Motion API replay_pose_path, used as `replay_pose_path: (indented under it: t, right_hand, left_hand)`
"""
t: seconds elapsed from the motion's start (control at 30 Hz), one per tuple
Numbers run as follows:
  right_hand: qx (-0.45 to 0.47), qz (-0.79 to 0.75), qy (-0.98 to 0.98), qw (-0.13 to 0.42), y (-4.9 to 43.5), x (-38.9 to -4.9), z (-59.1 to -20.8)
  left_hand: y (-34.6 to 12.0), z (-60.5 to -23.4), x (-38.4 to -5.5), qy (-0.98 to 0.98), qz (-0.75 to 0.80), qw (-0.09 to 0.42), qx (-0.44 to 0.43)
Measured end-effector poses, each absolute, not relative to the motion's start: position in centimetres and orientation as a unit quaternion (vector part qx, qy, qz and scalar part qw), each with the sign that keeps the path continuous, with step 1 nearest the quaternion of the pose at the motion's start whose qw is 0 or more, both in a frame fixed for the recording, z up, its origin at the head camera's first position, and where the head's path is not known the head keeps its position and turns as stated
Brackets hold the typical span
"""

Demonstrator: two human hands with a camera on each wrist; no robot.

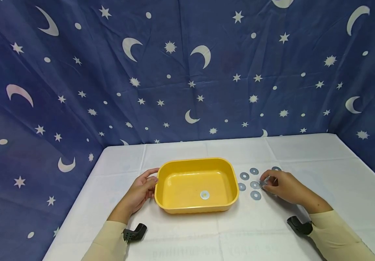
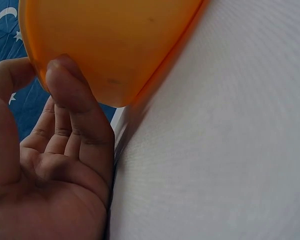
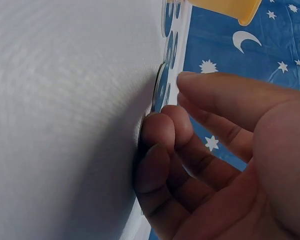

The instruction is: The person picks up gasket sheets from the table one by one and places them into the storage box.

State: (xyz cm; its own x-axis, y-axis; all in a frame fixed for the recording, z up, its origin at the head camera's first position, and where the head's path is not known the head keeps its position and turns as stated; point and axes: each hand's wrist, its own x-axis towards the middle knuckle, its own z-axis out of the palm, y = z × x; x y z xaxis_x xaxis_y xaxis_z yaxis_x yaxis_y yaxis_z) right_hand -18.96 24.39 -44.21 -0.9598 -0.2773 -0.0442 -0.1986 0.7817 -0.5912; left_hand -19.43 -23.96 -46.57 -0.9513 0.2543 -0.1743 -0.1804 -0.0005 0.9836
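Washers [image 1: 253, 196] lie flat on the desk [image 1: 174, 235], scattered just outside the right edge of a yellow tray [image 1: 195, 209], which stands upright well in from the desk's left and right edges. Inside the tray rests a lone washer [image 1: 201, 195], right of the middle and close to the near edge.

The left hand [image 1: 140, 190] grasps the tray at its left end, thumb against the outer wall. The right hand [image 1: 283, 185] is down among the scattered washers, fingers bent around one at the right of the group; the fingertips hide the contact, so whether that washer is pinched or merely touched cannot be told. Another lies past this hand, toward the desk's far right corner.

Thin discs flat on the desk offer little rim, so a fingertip could skid over one or push it away. The washer under the fingers sits close against a neighbour, and a broad pinch might catch both. A disc carried too low could strike the tray's right edge and drop outside. If the left hand lifted or slid the tray carelessly, its right edge could ride over the nearest washer.
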Motion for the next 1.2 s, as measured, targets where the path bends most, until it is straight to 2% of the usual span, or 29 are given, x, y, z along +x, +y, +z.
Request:
replay_pose_path:
  t: [0.67,1.2]
  right_hand:
    - [-0.112,-0.289,0.947,0.086,24.52,-18.97,-44.49]
    - [-0.114,-0.292,0.946,0.078,24.41,-19.02,-44.60]
  left_hand:
    - [-23.89,-46.60,-19.52,0.691,0.706,0.154,0.021]
    - [-23.91,-46.66,-19.48,0.690,0.708,0.152,0.019]
